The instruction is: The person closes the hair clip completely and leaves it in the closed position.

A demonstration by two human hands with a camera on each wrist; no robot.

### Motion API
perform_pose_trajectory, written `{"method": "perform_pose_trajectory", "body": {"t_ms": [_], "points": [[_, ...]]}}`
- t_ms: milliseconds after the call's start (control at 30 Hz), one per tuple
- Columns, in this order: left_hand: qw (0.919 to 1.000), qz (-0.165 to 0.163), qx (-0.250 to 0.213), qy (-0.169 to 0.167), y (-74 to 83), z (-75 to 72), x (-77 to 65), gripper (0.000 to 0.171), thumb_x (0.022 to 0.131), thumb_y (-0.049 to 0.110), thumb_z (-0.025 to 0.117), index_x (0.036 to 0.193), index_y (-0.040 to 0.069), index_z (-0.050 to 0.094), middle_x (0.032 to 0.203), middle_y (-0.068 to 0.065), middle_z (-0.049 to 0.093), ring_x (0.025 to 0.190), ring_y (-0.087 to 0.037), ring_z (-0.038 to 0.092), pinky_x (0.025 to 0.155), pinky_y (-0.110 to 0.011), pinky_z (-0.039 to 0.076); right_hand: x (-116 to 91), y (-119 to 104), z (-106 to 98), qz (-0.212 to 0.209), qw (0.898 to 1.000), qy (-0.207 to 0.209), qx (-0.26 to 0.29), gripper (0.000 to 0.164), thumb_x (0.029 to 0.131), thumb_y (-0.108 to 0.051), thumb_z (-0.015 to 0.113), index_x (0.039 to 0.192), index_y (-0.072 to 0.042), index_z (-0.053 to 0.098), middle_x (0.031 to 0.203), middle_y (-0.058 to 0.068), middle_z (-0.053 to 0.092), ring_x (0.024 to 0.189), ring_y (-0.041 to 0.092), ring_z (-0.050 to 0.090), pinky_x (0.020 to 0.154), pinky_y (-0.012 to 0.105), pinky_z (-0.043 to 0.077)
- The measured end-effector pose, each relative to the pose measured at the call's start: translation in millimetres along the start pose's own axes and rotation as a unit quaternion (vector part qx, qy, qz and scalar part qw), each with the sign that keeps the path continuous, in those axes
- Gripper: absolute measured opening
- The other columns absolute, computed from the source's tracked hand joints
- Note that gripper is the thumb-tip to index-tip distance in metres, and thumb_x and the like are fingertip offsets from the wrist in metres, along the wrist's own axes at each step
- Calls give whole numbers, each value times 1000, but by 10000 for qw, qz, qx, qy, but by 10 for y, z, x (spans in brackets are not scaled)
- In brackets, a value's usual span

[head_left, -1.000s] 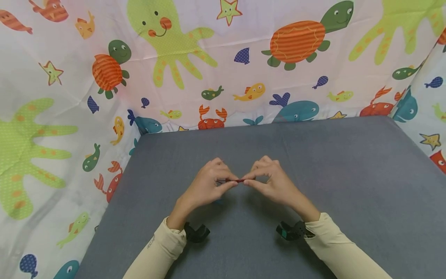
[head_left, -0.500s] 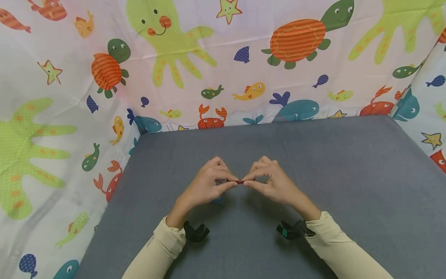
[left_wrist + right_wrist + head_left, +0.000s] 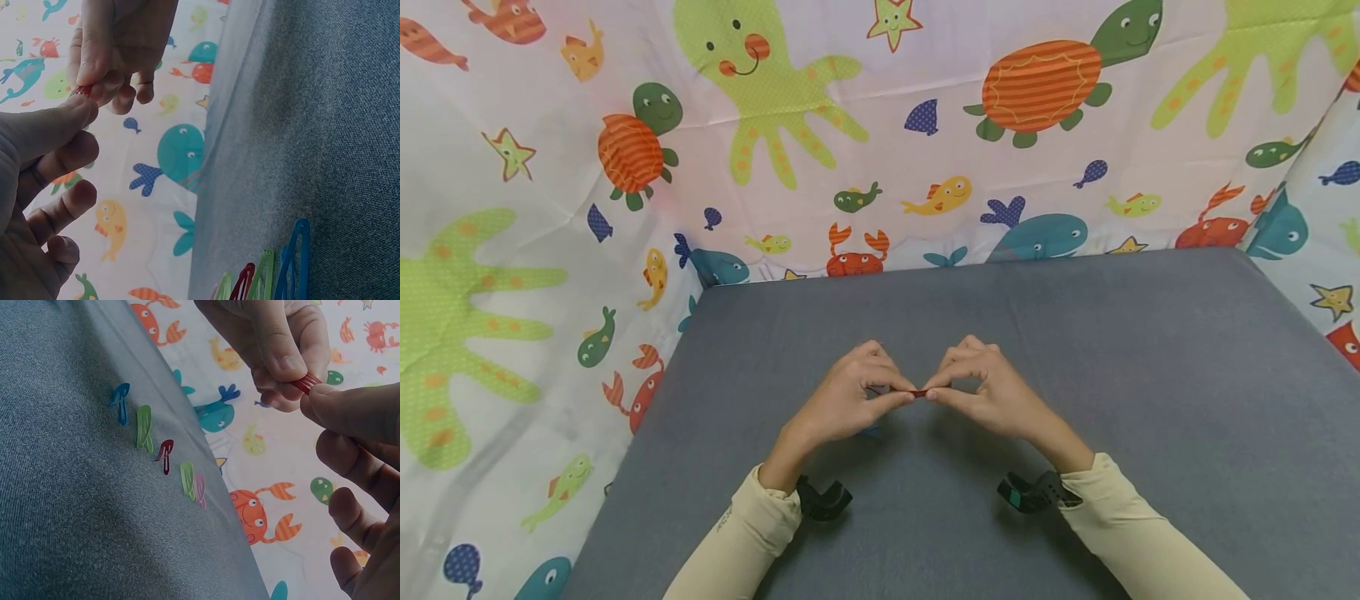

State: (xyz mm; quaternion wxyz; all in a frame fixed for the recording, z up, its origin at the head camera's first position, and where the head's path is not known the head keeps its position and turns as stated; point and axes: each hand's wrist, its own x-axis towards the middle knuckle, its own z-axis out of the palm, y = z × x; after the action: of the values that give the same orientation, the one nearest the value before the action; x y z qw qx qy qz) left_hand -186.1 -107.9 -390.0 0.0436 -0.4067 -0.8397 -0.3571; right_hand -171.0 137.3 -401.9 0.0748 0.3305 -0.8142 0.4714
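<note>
Dark lettering [image 3: 724, 520] runs along the left sleeve [image 3: 741, 533], at the lower left of the head view, too small and blurred to read; the right sleeve [image 3: 1146, 533] is the same pale cream; a black wrist device [image 3: 826, 502] sits under the left wrist, and a second black device [image 3: 1037, 493], bearing a teal patch, under the right.

The red clip [image 3: 919, 393] lies near the centre of the head view, level and raised above the grey cloth surface [image 3: 1150, 375]; its short middle part shows between the fingertips, its ends hidden by them; the left hand [image 3: 855, 393] pinches one end between thumb and forefinger, the right hand [image 3: 985, 390] the other in the same way, tips nearly meeting; in the wrist views the other fingers are bent, spread a little and away from the clip.

In the right wrist view a slanting row lies on the cloth, from upper left towards the centre: a blue clip [image 3: 120, 403], a green clip [image 3: 144, 429], a dark red clip [image 3: 165, 456], a light green clip [image 3: 187, 481] and, just beside that, a pink clip [image 3: 199, 490]; a sheet printed with sea animals [image 3: 910, 150] fills the top of the head view.
</note>
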Motion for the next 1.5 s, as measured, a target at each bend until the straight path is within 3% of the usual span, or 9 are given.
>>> {"method": "perform_pose_trajectory", "body": {"t_ms": [200, 533, 933, 1200, 1500], "points": [[10000, -38, -33, -8, 11, 11, 0, 9, 90, 19, 79, 97, 20, 83, 84, 13, 71, 84, -2, 50, 70, -23, 49, 0, 28, -14, 51, 9999, -7, 142, 9, 88, -13, 80, 90, -21, 83, 79, -12, 69, 77, 11, 45, 75, 38, 31], [9999, 84, 4, 59, 6, 33, 0, 10, 92, 20, 77, 100, 19, 82, 85, 13, 71, 83, -3, 49, 68, -23, 47, -5, 15, -25, 383, 9989, -17, 273, 11, 90, -14, 78, 91, -24, 83, 80, -11, 69, 79, 13, 48, 78, 36, 35], [9997, 84, -148, 180, -13, 67, -1, 12, 92, 21, 77, 103, 20, 80, 83, 12, 67, 82, -4, 51, 67, -22, 50, -2, -13, -13, 573, 9977, 14, 366, 9, 93, -13, 75, 91, -20, 80, 81, -10, 68, 82, 16, 51, 82, 36, 36], [9974, 278, 310, 590, 4, 89, 6, 21, 85, 23, 84, 105, 18, 79, 80, 7, 61, 84, -16, 55, 66, -18, 48, -3, -23, -6, 733, 9964, 59, 425, 11, 92, -11, 75, 90, -21, 79, 80, -8, 67, 83, 15, 50, 80, 36, 38], [9869, 689, 1146, 903, 36, 116, 20, 21, 82, 26, 87, 98, 17, 76, 82, 6, 62, 82, -10, 51, 69, -22, 44, -19, 2, 21, 1107, 9917, -68, 646, 9, 94, -12, 73, 88, -17, 78, 82, -3, 65, 87, 16, 53, 81, 38, 41]]}}
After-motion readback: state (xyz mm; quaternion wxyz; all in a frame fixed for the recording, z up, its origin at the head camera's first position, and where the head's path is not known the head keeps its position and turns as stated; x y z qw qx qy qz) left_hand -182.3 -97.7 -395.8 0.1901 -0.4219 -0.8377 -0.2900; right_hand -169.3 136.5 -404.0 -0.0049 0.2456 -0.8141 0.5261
